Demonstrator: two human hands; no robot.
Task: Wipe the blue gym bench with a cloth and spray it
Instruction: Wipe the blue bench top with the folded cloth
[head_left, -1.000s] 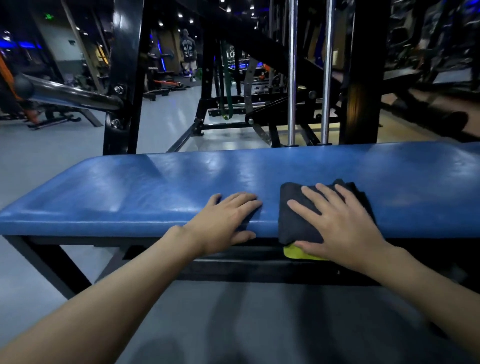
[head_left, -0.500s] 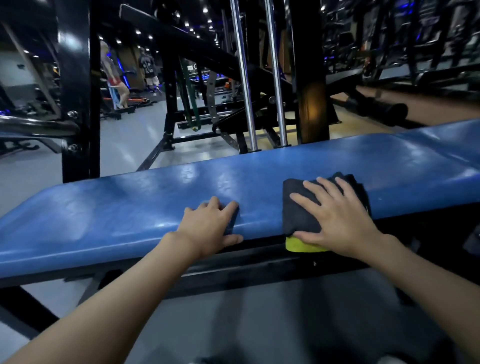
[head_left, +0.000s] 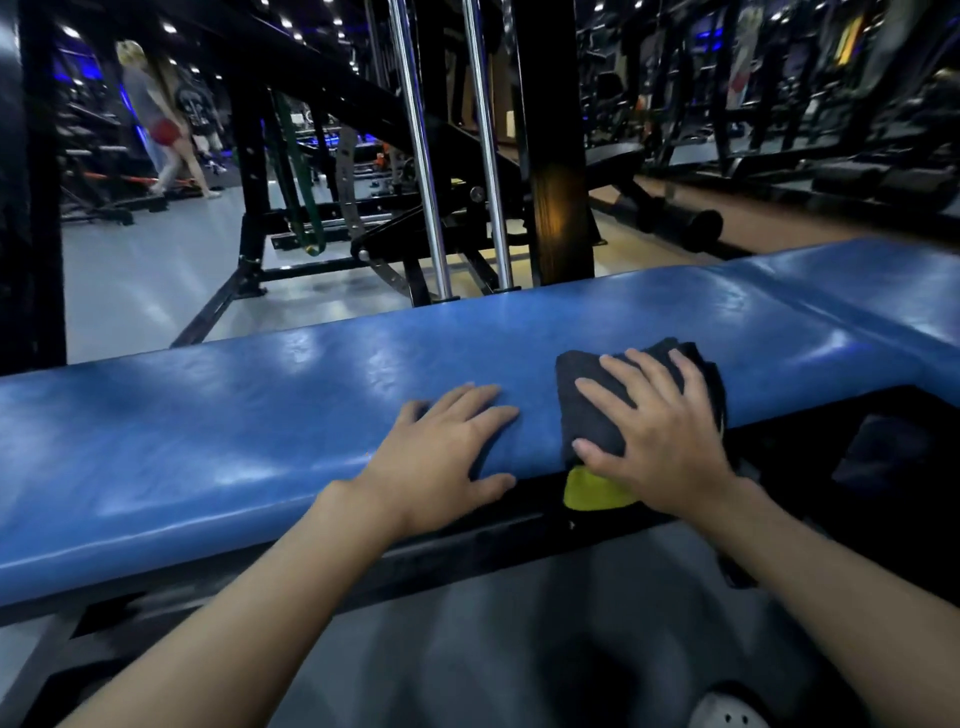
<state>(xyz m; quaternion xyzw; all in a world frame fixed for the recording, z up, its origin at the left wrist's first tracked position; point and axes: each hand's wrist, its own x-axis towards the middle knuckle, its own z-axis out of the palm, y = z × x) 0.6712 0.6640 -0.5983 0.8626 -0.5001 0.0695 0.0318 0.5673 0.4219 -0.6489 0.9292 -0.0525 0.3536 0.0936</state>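
Your right hand (head_left: 660, 441) presses the soft, limp cloth (head_left: 597, 410) flat, fingers spread, at the blue bench (head_left: 260, 415) front edge; left hand (head_left: 441, 452) rests splayed beside it. Its yellow part, possibly an underside, overhangs.

Dim gym interior, lit by small ceiling spotlights and blue accent lamps.
Soft glare streaked the bench (head_left: 260, 415); edges bowed from the wide lens, and the lower foreground smeared with motion blur.

Dim gym, grey floor (head_left: 156, 291), black machine frames (head_left: 558, 156).
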